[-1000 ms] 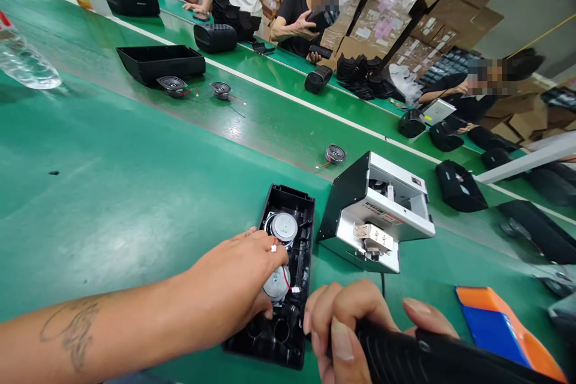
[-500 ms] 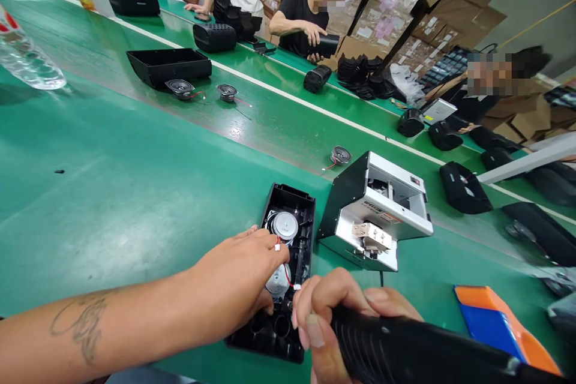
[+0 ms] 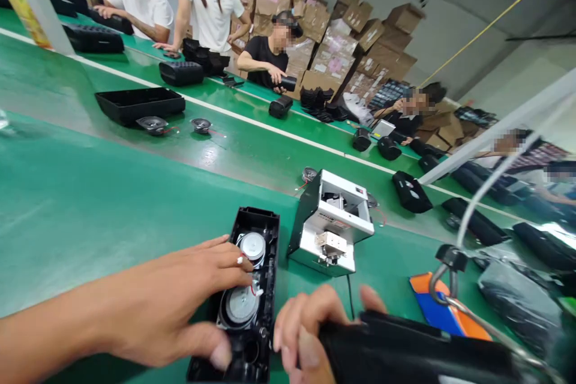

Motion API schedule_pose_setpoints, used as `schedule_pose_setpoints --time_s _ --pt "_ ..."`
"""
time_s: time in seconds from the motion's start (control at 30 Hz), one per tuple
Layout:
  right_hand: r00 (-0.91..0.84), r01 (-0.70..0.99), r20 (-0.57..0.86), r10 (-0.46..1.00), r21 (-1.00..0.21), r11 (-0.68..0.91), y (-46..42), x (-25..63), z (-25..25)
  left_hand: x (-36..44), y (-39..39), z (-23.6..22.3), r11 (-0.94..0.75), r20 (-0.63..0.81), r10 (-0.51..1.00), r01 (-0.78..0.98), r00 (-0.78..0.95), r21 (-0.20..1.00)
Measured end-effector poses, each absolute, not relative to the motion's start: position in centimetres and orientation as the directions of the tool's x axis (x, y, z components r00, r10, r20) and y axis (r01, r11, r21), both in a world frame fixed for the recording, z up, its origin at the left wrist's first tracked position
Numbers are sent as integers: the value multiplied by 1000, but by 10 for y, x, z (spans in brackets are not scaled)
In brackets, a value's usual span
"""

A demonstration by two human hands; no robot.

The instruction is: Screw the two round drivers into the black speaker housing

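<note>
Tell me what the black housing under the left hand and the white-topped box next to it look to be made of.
Black housing: likely moulded plastic, matte, with thin ribbed inner walls. The two speaker backs inside look like bright metal with a dull shine. White-topped box: seemingly painted sheet metal, with flat folded panels, a black side and a bare metal fitting in front.

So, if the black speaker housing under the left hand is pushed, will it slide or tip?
The black speaker housing lies flat and long on the smooth green table, so it probably slides rather than tips. Its two drivers likely add weight; the left hand steadies it.
</note>
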State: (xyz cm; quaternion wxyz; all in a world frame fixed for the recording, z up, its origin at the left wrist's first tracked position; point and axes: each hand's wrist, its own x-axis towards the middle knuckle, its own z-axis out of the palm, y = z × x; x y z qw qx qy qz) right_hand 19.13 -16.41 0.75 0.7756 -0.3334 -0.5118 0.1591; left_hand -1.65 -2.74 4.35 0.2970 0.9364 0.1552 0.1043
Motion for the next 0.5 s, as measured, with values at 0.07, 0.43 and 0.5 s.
schedule_pose_setpoints --time_s 0.07,0.43,0.5 --pt "490 78 700 520 -629 774 -167 208 22 -30 -9 41 -829 163 267 140 950 541" --pt "557 549 794 244 -572 609 -127 277 57 -20 -12 7 -952 383 151 29 911 304" --pt "551 538 785 284 -594 598 -123 277 54 -22 -24 -4 -955 401 180 62 898 290"
